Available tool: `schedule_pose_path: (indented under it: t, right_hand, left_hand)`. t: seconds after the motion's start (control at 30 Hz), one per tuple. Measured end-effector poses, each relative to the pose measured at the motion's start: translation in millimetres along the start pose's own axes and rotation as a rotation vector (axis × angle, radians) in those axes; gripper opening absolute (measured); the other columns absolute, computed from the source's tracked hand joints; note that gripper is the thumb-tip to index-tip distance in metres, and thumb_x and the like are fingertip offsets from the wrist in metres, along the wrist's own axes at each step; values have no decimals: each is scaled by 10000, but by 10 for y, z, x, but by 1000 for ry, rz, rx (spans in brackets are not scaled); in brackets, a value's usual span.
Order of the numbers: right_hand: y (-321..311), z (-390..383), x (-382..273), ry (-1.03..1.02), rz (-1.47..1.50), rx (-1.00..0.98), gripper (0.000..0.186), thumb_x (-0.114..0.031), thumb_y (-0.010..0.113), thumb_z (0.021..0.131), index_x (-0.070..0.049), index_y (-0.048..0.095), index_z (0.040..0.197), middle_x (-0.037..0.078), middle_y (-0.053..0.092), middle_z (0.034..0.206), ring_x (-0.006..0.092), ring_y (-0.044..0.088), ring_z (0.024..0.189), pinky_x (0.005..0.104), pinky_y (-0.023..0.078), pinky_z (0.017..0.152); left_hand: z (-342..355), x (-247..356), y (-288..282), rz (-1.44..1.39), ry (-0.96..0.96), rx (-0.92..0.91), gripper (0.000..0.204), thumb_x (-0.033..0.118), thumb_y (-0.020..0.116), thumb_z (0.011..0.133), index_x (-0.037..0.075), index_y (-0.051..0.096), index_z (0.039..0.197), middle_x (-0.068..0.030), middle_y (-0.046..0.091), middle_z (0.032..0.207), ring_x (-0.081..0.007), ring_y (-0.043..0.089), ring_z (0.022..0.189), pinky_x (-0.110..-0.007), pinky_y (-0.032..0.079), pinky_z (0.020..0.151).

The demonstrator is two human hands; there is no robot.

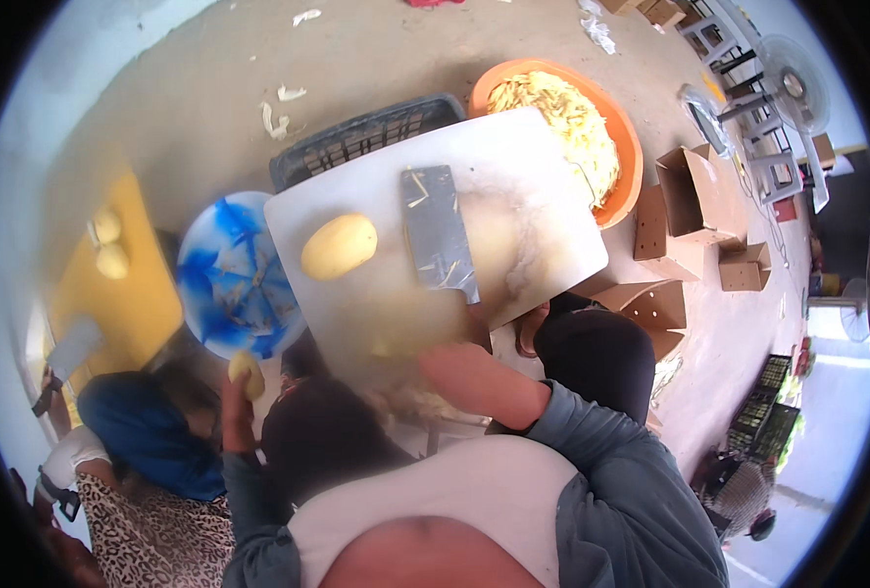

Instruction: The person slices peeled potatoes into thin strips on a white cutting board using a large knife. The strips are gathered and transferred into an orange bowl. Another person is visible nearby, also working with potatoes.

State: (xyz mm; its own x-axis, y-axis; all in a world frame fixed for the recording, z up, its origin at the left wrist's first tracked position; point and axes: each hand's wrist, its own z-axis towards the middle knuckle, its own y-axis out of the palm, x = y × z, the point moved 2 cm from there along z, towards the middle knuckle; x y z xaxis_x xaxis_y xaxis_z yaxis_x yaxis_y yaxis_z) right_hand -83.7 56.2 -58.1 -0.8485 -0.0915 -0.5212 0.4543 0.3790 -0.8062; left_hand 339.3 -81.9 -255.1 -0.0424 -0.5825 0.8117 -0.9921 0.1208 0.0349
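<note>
My left hand point(236, 397) is closed round a small, pale yellow, peeled oval fruit or tuber point(247, 375), held beside the white board's point(307, 201) near left side. Over the board's near edge, my right hand point(449, 377) looks closed, its fingers smeared by motion. A broad pale blur lies just beyond it, and I cannot make out what it holds. A larger peeled yellow oval piece point(340, 247) of the same look rests on the board's left half. Right of it, a grey tape-like strip point(439, 230) is stuck to the board, with thin shreds on it.
Behind the board stand a dark plastic crate point(366, 139) and an orange basin point(627, 147) heaped with pale yellow shreds point(562, 113). A blue-and-white round tub point(209, 323) is at the left, near another person's yellow board point(126, 284). Cardboard boxes point(665, 230) and a fan point(794, 86) stand right.
</note>
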Motion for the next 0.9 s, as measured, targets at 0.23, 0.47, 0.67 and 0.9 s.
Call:
schedule_pose_path:
  t: [0.23,0.47,0.67,0.9]
  right_hand:
    - [-185,-275,-124,-148,-30,201,252,-52,624,749,-29,560,992,129,623,864,313,648,788,410,525,666]
    - [-251,-529,-27,-160,-32,342,239,-54,653,728,-34,596,959,147,648,879,341,653,821,440,529,684]
    - [-321,-545,-21,12,-66,170,202,-101,579,805,-57,627,996,150,671,965,345,658,914,449,535,753]
    - [-309,-741,49,-12,-101,160,196,-103,562,810,-42,641,979,184,685,987,366,666,927,468,535,769]
  left_hand:
    - [-1170,639,278,-191,-18,35,440,369,588,935,49,533,1233,-91,627,1032,-217,626,901,-315,504,775]
    - [-1785,1238,372,-354,182,-1,438,440,570,933,82,546,1183,-149,656,949,-274,663,819,-339,549,626]
    - [-2542,1959,1149,-369,266,-92,459,414,525,945,71,532,1250,-158,657,962,-313,660,795,-391,553,657]
    - [-3274,2342,2146,-178,313,-544,577,485,495,943,28,481,1294,-226,621,1059,-309,654,862,-370,553,676]
